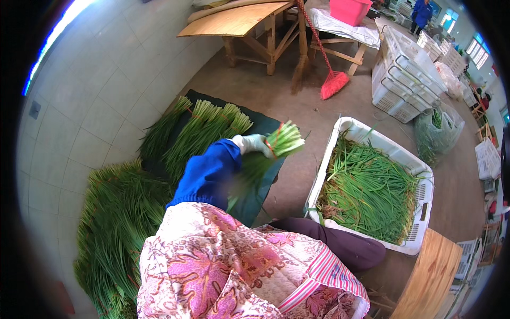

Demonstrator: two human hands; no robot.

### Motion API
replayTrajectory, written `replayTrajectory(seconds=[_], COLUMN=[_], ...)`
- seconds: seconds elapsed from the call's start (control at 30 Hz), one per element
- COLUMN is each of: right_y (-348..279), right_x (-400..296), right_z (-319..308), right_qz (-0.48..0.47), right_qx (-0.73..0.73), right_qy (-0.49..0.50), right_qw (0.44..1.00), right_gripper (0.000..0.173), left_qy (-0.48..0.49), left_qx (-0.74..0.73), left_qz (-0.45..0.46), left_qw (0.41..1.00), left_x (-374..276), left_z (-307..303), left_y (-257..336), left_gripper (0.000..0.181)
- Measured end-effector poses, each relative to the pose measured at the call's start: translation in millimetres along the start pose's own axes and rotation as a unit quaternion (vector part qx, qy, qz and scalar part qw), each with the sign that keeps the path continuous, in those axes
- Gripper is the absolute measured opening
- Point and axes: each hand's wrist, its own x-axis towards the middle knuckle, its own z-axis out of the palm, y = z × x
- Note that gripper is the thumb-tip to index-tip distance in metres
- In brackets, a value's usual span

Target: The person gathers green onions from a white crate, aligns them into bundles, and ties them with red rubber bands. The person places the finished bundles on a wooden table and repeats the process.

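My left hand (254, 144), in a pale glove below a blue sleeve, grips a bunch of garlic chives (286, 140) near its pale cut ends. Red bands circle the bunch, and its green leaves hang down beside my forearm, partly blurred. Under and beyond the hand, several banded bunches (199, 127) lie on a dark green sheet (261, 119). A large pile of tied bunches (119, 223) rests along the tiled wall to my left. My right hand is out of view. Loose chives (370, 187) with some browned leaves fill a white plastic crate (426, 203) at my right.
My purple-trousered leg (338, 243) touches the crate's near side, beside a wooden board (432, 275). A red broom (334, 84) leans ahead near a plywood table (239, 18). Stacked white crates (402, 87) and a clear plastic bag (438, 131) stand right; a person (421, 16) is far back.
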Motion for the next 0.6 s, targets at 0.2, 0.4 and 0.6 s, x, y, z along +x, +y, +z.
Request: replayTrajectory(seconds=[0.2, 0.4, 0.6], right_y=[11.5, 14.0, 30.6], right_x=[-23.4, -60.6, -72.1], right_z=[-1.6, -1.9, 5.8], right_qz=[0.011, -0.018, -0.07], right_qx=[0.058, 0.054, 0.002], right_qy=[0.012, 0.042, 0.077], right_qw=[0.998, 0.998, 0.995], right_gripper=[0.025, 0.025, 0.027], left_qy=[0.218, 0.423, 0.096], left_qx=[0.392, 0.364, 0.38], left_qz=[-0.077, 0.038, 0.215], left_qw=[0.891, 0.829, 0.895], left_x=[-85.7, 30.9, 97.6], left_z=[-144.5, -171.4, 117.1], left_y=[64.4, 102.6, 186.2], left_gripper=[0.059, 0.063, 0.066])
